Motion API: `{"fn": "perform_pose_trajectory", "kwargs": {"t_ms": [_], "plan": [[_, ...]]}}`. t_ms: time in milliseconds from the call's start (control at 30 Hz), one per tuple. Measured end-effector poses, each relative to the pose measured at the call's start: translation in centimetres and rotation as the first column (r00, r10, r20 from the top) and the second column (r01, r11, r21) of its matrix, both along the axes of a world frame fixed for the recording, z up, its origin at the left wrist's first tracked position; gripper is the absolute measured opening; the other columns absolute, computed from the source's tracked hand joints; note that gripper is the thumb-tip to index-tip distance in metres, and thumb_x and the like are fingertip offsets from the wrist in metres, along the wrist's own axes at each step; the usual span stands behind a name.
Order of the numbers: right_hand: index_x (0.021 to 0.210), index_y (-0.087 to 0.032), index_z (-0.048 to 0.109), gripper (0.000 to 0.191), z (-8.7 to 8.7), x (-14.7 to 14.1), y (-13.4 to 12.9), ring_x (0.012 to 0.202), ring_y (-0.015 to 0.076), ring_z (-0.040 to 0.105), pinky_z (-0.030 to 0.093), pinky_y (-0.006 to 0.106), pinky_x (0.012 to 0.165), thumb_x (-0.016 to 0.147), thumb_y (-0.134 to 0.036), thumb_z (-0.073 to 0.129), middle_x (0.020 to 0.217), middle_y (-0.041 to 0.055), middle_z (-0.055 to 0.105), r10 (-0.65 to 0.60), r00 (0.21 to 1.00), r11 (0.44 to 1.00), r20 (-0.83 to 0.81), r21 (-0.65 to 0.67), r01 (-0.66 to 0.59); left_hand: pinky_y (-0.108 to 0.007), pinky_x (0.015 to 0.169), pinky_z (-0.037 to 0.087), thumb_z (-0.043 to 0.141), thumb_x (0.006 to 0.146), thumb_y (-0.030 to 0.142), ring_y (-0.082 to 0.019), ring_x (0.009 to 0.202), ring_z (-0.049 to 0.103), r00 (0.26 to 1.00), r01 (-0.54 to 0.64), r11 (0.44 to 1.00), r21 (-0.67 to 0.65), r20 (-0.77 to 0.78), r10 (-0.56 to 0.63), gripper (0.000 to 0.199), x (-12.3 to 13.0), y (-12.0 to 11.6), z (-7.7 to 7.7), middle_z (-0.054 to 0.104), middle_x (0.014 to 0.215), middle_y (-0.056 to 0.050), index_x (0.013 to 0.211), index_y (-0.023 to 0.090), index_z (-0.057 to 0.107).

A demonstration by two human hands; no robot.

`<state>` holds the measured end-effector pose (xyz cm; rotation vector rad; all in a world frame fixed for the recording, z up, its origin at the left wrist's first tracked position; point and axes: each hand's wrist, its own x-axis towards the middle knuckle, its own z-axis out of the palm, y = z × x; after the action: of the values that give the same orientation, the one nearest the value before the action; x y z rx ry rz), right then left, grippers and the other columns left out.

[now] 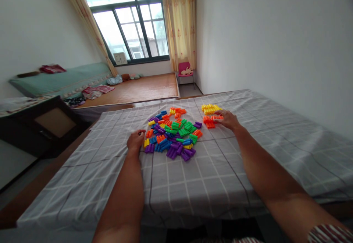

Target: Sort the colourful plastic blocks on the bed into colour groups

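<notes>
A mixed pile of plastic tube-shaped blocks in purple, blue, green, orange and yellow lies on the checked cloth. My left hand rests on the cloth at the pile's left edge, its fingers curled together; whatever they hold, if anything, is hidden. To the right of the pile sits a cluster of orange blocks. My right hand has its fingertips closed at the right end of this cluster, on an orange block. Just behind lies a group of yellow blocks, set side by side.
The grey checked cloth covers the bed-like surface before me. Beyond it are a low platform with a brown mat, a pink chair and a window. A dark cabinet stands at left; a white wall runs along the right.
</notes>
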<state>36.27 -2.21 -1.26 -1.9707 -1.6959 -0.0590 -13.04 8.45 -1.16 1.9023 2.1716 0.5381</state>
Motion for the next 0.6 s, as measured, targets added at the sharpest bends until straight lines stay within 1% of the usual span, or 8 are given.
{"fn": "perform_pose_trajectory", "kwargs": {"t_ms": [67, 133, 167, 233, 300, 400, 500, 600], "plan": [[0.111, -0.021, 0.067, 0.042, -0.5, 1.4, 0.2, 0.090, 0.0212, 0.065, 0.051, 0.033, 0.077, 0.073, -0.036, 0.074, 0.110, 0.0072, 0.069, 0.016, 0.997, 1.000, -0.076, 0.001, -0.016, -0.029, 0.072, 0.050, 0.049, 0.085, 0.035, -0.024, 0.096, 0.068, 1.000, -0.003, 1.000, -0.009, -0.001, 0.003, 0.036, 0.1, -0.1, 0.1, 0.074, 0.110, -0.003, 0.111, 0.031, 0.074], [0.112, -0.018, 0.065, 0.047, -1.1, 2.7, 0.3, 0.080, 0.0187, 0.065, 0.052, 0.031, 0.073, 0.068, -0.032, 0.077, 0.111, 0.0096, 0.068, 0.000, 0.988, 1.000, -0.152, -0.031, -0.004, -0.029, 0.071, 0.050, 0.049, 0.084, 0.035, -0.024, 0.094, 0.069, 1.000, -0.010, 1.000, -0.015, 0.002, 0.010, 0.037, 0.1, -0.1, 0.2, 0.075, 0.108, -0.003, 0.110, 0.031, 0.074], [0.112, -0.016, 0.065, 0.050, -1.5, 3.1, 0.3, 0.078, 0.0184, 0.065, 0.053, 0.031, 0.072, 0.066, -0.030, 0.079, 0.111, 0.0105, 0.068, -0.018, 0.983, 0.998, -0.185, -0.059, 0.008, -0.029, 0.071, 0.050, 0.048, 0.084, 0.035, -0.024, 0.093, 0.069, 1.000, -0.012, 1.000, -0.015, 0.004, 0.012, 0.037, 0.1, -0.1, 0.3, 0.075, 0.107, -0.003, 0.111, 0.030, 0.074], [0.112, -0.015, 0.064, 0.054, -2.2, 3.6, 0.4, 0.080, 0.0196, 0.066, 0.053, 0.032, 0.073, 0.064, -0.030, 0.081, 0.110, 0.0112, 0.068, -0.051, 0.972, 0.994, -0.228, -0.109, 0.027, -0.030, 0.070, 0.050, 0.048, 0.084, 0.034, -0.025, 0.092, 0.069, 1.000, -0.008, 1.000, -0.016, 0.004, 0.008, 0.038, 0.2, -0.1, 0.3, 0.075, 0.106, -0.003, 0.111, 0.030, 0.074], [0.112, -0.015, 0.063, 0.054, -2.7, 3.4, 0.6, 0.086, 0.0214, 0.067, 0.053, 0.032, 0.076, 0.064, -0.032, 0.081, 0.107, 0.0105, 0.069, -0.060, 0.971, 0.992, -0.232, -0.123, 0.032, -0.030, 0.071, 0.049, 0.047, 0.084, 0.035, -0.025, 0.093, 0.068, 1.000, -0.004, 1.000, -0.015, 0.002, 0.004, 0.038, 0.2, -0.1, 0.3, 0.075, 0.107, -0.003, 0.111, 0.030, 0.074], [0.108, -0.016, 0.065, 0.047, -3.2, 2.7, 1.0, 0.092, 0.0224, 0.067, 0.053, 0.032, 0.080, 0.067, -0.036, 0.079, 0.107, 0.0095, 0.069, -0.060, 0.981, 0.996, -0.183, -0.071, 0.048, -0.030, 0.071, 0.049, 0.047, 0.084, 0.035, -0.025, 0.094, 0.068, 1.000, -0.004, 1.000, -0.016, 0.000, 0.004, 0.038, 0.1, -0.1, 0.2, 0.074, 0.108, -0.002, 0.111, 0.031, 0.073], [0.105, -0.018, 0.066, 0.041, -3.3, 2.1, 1.2, 0.090, 0.0217, 0.067, 0.053, 0.033, 0.080, 0.071, -0.037, 0.076, 0.108, 0.0095, 0.069, -0.062, 0.988, 0.998, -0.142, -0.018, 0.060, -0.030, 0.070, 0.049, 0.047, 0.084, 0.035, -0.025, 0.093, 0.068, 1.000, -0.006, 1.000, -0.017, 0.006, 0.006, 0.038, 0.2, -0.1, 0.2, 0.075, 0.106, -0.003, 0.111, 0.031, 0.073], [0.106, -0.018, 0.066, 0.041, -3.1, 2.2, 1.1, 0.086, 0.0208, 0.067, 0.054, 0.033, 0.078, 0.071, -0.036, 0.075, 0.109, 0.0096, 0.068, -0.056, 0.990, 0.998, -0.128, -0.030, 0.052, -0.029, 0.068, 0.048, 0.047, 0.084, 0.034, -0.025, 0.092, 0.069, 1.000, -0.010, 1.000, -0.017, 0.010, 0.010, 0.038, 0.2, -0.2, 0.3, 0.075, 0.105, -0.003, 0.111, 0.030, 0.073]]}}
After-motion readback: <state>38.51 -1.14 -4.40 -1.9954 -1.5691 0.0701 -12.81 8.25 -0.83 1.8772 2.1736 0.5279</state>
